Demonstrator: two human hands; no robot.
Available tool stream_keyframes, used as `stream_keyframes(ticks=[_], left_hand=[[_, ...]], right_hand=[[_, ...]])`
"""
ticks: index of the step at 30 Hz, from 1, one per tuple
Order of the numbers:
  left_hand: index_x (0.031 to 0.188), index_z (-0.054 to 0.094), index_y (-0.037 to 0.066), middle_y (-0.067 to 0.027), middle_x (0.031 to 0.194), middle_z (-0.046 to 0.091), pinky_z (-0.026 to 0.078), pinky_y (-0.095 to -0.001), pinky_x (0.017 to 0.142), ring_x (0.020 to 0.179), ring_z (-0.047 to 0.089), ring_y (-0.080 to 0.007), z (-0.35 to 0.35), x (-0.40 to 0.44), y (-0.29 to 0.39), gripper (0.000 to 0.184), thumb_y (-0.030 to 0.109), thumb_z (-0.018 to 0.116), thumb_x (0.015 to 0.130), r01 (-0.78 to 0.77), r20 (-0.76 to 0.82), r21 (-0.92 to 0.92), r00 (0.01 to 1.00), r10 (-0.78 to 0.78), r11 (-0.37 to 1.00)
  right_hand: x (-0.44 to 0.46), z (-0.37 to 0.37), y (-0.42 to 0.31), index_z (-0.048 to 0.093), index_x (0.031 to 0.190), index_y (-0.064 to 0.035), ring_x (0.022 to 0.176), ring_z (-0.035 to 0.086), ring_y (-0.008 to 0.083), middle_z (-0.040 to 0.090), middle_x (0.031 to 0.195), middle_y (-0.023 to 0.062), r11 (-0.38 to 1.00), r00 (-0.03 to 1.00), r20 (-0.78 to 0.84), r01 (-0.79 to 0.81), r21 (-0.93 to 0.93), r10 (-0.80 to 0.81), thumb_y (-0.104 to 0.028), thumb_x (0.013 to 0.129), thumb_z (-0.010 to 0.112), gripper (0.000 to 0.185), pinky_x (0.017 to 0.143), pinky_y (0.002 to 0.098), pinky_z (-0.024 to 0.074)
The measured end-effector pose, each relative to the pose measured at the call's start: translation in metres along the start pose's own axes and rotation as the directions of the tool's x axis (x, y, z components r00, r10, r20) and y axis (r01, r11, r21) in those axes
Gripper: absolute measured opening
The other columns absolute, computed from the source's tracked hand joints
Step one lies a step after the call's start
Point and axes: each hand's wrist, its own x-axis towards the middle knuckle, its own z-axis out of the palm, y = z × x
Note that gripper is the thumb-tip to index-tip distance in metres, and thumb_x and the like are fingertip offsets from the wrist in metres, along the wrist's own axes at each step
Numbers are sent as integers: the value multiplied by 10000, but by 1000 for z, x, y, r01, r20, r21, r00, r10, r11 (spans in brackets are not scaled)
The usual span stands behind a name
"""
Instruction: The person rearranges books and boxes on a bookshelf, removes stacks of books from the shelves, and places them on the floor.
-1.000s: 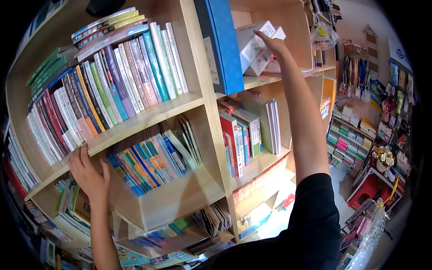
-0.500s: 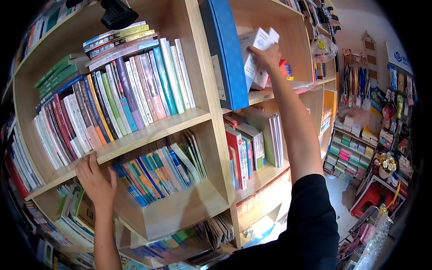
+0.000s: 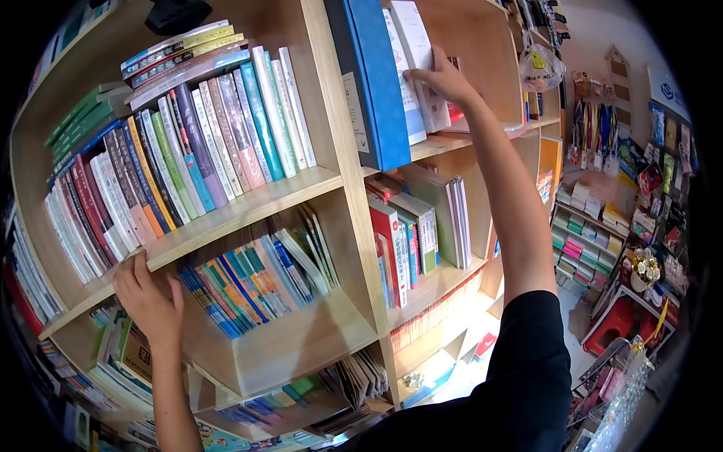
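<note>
White box: upright in the shelf cubby, to the right of my landmark, the blue binder; on my feed I see its top leaning slightly towards the binder.
Right hand: my right grip is narrowed on the white box, thumb laid across its face and fingers bent along its right side; I cannot tell how firmly it presses.
Second white box: squeezed between the blue binder and the white box, with a printed face partly covered by its neighbour.
Left hand: well to the lower left of the blue binder; I read this grip as loosely spread, thumb apart, fingertips touching the shelf edge, with nothing held.
Upper book row: left of the blue binder, beyond the upright divider, spines outward, with a flat stack lying on top.
Lower book row: below and left of the blue binder, colourful spines leaning together.
Red book: just below the blue binder on the next shelf, with a pale green folder to its right.
Plastic bag: hanging right of the blue binder, past my right forearm.
</note>
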Motion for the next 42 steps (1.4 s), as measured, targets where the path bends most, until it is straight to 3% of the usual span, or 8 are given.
stream_keyframes(ticks=[11,16,19,27,29,31,38,42], left_hand=[[1269,529,-13,-207,1200,525,370,-516,1019,1153,484,-414,1,-2,-1,508,110,634,788,15,5,15,1000,-15,1000],[1272,528,-12,-207,1200,524,362,-520,1031,1163,483,-411,0,-2,0,510,108,634,787,19,18,19,1000,-19,1000],[1270,528,-14,-207,1199,525,358,-522,1038,1165,485,-409,2,-2,-1,509,107,634,788,16,15,29,1000,-17,999],[1266,528,-18,-210,1193,524,359,-525,1033,1159,487,-411,2,-2,0,509,110,636,785,24,6,13,1000,-24,1000],[1266,528,-18,-211,1191,525,361,-525,1031,1157,487,-411,2,-3,-1,510,110,637,784,22,-1,20,1000,-22,1000],[1267,528,-19,-213,1192,525,358,-523,1035,1157,486,-414,2,-4,-2,512,112,637,784,37,21,17,999,-38,999],[1284,513,-18,-218,1216,514,350,-526,1053,1177,469,-428,2,-3,-2,520,99,633,792,9,20,22,1000,-10,1000],[1282,515,-17,-217,1211,520,350,-526,1051,1176,473,-424,3,-3,-2,519,102,635,791,8,18,25,1000,-8,1000]], right_hand=[[31,-40,44,580,1353,-30,1220,575,294,589,1360,165,988,989,-1,-150,19,150,-618,866,591,764,1013,378,437],[16,-44,48,627,1320,-175,1217,585,270,619,1339,97,197,701,-277,-515,-834,657,-518,907,557,542,968,450,463],[42,-33,143,641,1287,-193,1114,639,259,662,1244,116,181,467,-106,-530,-829,878,-479,907,568,481,935,516,471],[50,-33,188,692,1008,-110,655,676,180,724,937,107,414,391,143,-822,-391,909,-309,841,732,262,665,326,579],[53,-32,187,686,998,-86,694,696,190,723,935,108,420,370,238,-881,-218,898,-247,841,739,231,667,333,590],[49,-20,180,666,1162,-96,840,718,251,725,984,128,732,789,235,-614,294,568,-187,910,619,272,705,423,608],[54,-13,75,585,1197,6,1026,678,325,694,1071,205,826,982,-166,-169,-538,93,-263,886,698,427,820,393,556],[50,-13,79,550,1276,-12,923,695,338,688,1055,245,920,987,-70,107,-378,-144,-366,819,744,610,816,410,549]])
